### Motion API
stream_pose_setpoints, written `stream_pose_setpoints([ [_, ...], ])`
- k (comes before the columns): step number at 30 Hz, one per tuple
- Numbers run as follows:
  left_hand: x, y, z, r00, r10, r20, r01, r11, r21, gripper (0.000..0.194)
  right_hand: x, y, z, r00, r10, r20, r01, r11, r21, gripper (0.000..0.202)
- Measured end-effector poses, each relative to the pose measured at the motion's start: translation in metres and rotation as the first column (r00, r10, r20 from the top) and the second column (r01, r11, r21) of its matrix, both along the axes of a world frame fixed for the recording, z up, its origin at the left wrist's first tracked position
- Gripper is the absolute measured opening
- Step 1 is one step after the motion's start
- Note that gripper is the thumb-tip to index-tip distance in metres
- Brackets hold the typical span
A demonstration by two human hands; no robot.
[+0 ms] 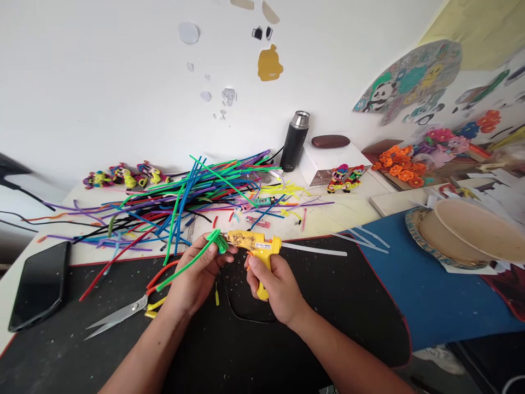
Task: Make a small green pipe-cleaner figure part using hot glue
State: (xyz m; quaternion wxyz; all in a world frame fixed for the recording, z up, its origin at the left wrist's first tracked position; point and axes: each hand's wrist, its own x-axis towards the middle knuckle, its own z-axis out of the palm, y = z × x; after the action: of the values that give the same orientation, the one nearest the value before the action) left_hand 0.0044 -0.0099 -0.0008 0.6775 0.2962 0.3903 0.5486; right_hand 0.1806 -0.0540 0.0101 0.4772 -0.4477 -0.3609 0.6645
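Note:
Between the fingertips of my left hand (199, 276) is a green pipe cleaner (184, 269), coiled at one end, its long tail trailing down to the left. My right hand (276, 284) is wrapped round the handle of a yellow hot glue gun (250, 241), fingers near its orange trigger. The gun's nozzle points left and meets or nearly meets the green coil; exact contact is hidden. A clear glue stick (315, 250) juts from the gun's rear. Scissors (131, 309) with red and yellow handles lie half spread left of my left wrist.
Behind my hands spreads a heap of coloured pipe cleaners (192, 191). A black phone (41, 284) lies at left. A black thermos (295, 142) stands by a white box (332, 158). Loose glue sticks (367, 238) and a round basket (426, 246) are at right, on a blue mat (394, 295).

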Motion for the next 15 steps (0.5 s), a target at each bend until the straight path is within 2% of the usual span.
stream_pose_setpoints([
  [9, -0.0019, 0.0011, -0.0046, 0.999, -0.025, -0.032, 0.025, 1.000, -0.001, 0.028, 0.0007, -0.0010, 0.0008, 0.999, -0.007, 0.034, 0.007, 1.000, -0.001, 0.060],
  [15, -0.0017, 0.0018, -0.0043, 0.999, -0.010, -0.041, 0.009, 0.999, -0.031, 0.035, 0.0020, -0.0016, -0.0035, 0.993, -0.001, 0.116, -0.005, 0.999, 0.054, 0.058],
])
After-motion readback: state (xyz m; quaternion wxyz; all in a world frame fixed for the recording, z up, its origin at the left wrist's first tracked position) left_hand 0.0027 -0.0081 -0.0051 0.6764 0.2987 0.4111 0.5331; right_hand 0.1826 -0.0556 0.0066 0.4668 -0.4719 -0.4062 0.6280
